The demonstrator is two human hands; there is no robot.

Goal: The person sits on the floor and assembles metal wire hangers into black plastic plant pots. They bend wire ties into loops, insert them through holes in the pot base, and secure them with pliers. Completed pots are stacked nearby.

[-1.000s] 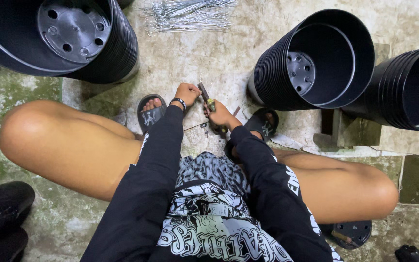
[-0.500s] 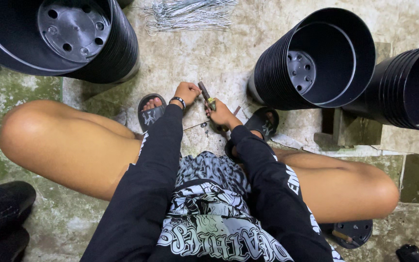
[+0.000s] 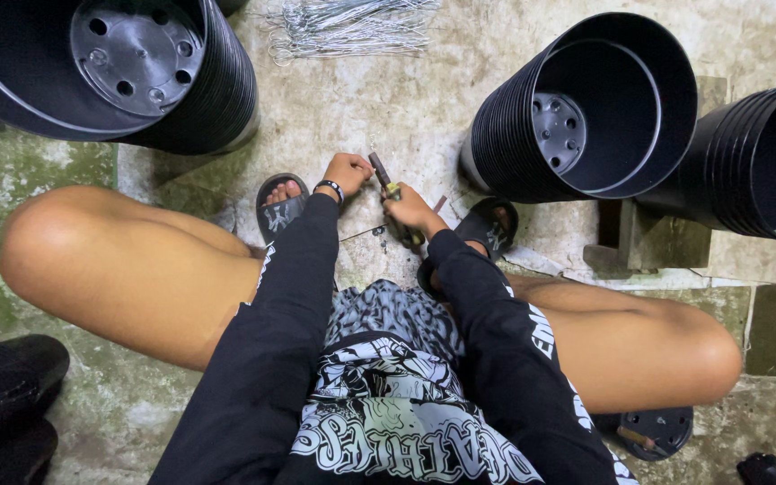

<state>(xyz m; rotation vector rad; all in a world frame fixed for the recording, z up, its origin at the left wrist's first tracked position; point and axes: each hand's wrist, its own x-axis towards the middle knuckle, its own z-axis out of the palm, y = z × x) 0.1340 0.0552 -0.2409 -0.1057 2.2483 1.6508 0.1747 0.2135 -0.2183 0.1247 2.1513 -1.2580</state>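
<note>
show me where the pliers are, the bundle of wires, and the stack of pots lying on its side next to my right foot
pliers (image 3: 381,172), head view, on the dark jaw end above the right hand.
bundle of wires (image 3: 352,25), head view, on the middle of the pile.
stack of black pots (image 3: 596,108), head view, on its dark inner wall.

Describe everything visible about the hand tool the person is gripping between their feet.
The hand tool looks like pliers: a dark, rusty metal head angled up and away from the person, with a yellowish-green handle section below it. The right hand is wrapped around the handles, hiding most of them. The left hand sits closed just beside the head; whether it touches the tool cannot be told. A thin wire runs on the concrete floor just below.
</note>
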